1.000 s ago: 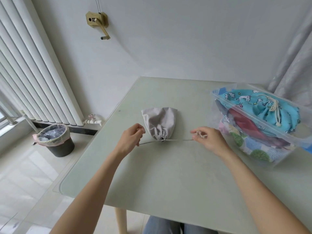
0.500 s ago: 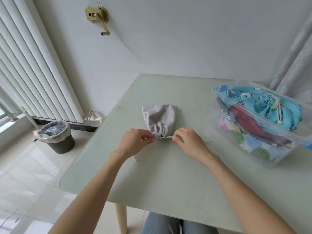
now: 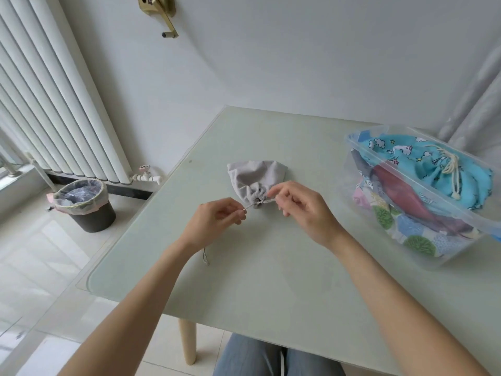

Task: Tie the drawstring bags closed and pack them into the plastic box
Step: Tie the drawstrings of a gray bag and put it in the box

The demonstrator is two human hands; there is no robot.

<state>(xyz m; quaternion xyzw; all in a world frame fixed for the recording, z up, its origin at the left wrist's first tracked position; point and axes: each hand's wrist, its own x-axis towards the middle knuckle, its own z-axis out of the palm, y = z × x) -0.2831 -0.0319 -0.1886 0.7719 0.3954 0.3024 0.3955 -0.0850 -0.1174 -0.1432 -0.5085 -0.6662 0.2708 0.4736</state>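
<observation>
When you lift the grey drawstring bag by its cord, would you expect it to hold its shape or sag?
The grey bag is wrinkled, slumped cloth, so it will probably sag. It looks nearly flat, so likely light. It should not roll.

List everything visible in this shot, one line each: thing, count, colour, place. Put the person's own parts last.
grey drawstring bag: one, grey, table centre, mouth gathered
drawstring: one, pale grey, pinched on both sides of the bag mouth, loose end trailing by the left wrist
plastic box: one, clear, right side of table
blue bag: one, blue with cartoon print, tied with cream cord, on top in the box
other bags: several, dark red and patterned, under the blue one; count unclear
table: one, pale green
waste bin: one, dark with clear liner, floor at left
radiator: one, white, left wall
brass crank: one, on back wall
left hand: one, pinching drawstring
right hand: one, pinching drawstring
</observation>
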